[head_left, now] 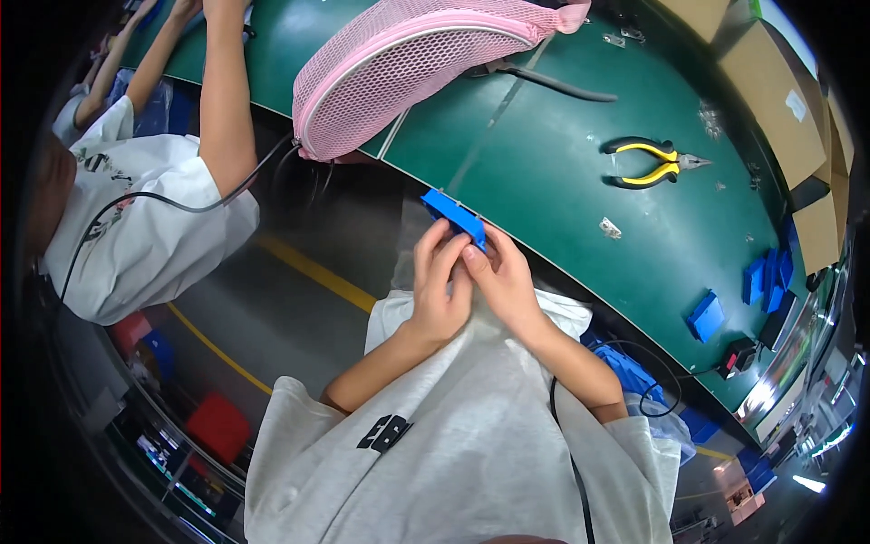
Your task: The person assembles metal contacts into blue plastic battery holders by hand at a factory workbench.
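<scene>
At the far left a co-worker (172, 240) in a white printed shirt reached over the bench (535, 163). Next came a pink mesh case (390, 86), its rounded end at the bench's front edge. Right of that, the left hand (439, 286) pinched the near side of a blue piece (453, 218), fingers bent. The piece was bright blue, long and narrow, with straight sides and small, light-coloured bits along its upper edge; finer detail was too small to tell. It was held up before the person's body, at the bench's front edge; whether it touched that edge could not be told. Its long axis slanted from upper left to lower right, close to parallel with the edge, one end pointing up-left past the fingers. The right hand (504, 281) pinched the lower right end, thumb toward the body. Beyond the piece, bare green surface stretched rightward to yellow-and-black pliers (672, 163), leaving room on that side. Farther right lay a loose blue part (706, 316), near a blue cluster (768, 277).
</scene>
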Tool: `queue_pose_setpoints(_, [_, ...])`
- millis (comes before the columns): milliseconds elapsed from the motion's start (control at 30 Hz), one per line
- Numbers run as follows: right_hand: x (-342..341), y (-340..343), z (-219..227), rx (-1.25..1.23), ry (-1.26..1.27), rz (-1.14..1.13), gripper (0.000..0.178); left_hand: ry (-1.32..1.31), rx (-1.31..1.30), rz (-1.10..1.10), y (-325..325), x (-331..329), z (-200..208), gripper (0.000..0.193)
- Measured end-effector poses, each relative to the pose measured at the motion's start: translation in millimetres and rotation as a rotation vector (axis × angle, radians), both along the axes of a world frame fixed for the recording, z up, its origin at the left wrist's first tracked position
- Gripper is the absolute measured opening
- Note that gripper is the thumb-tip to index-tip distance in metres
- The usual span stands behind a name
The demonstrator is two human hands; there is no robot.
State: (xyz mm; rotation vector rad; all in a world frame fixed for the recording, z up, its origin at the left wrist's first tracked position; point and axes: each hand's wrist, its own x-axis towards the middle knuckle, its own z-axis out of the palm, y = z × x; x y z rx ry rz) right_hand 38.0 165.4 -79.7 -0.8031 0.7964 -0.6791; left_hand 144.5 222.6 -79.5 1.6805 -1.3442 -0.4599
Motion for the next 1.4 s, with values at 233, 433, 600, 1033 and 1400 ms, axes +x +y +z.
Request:
queue_pose_setpoints(233, [9,-3,-1,-0.108,0.139,0.002,0.032,0.066,-0.219,-0.065,-6,34,13,0.022])
queue_pose_setpoints(433, [13,6,-11,-0.066,0.141,-0.052,0.032,0.678,0.167,-0.08,-32,44,8,0.041])
queue_pose_setpoints(600, [11,3,-9,-0.174,0.23,-0.001,0.036,0.718,0.291,-0.137,-38,47,2,0.046])
queue_pose_setpoints(1033, [11,5,-9,-0.2,0.303,0.02,0.037,0.725,0.338,-0.177,-40,52,1,0.045])
queue_pose_setpoints(1400, [9,-2,2,-0.269,0.403,0.029,0.039,0.58,0.334,-0.157,-39,56,1,0.042])
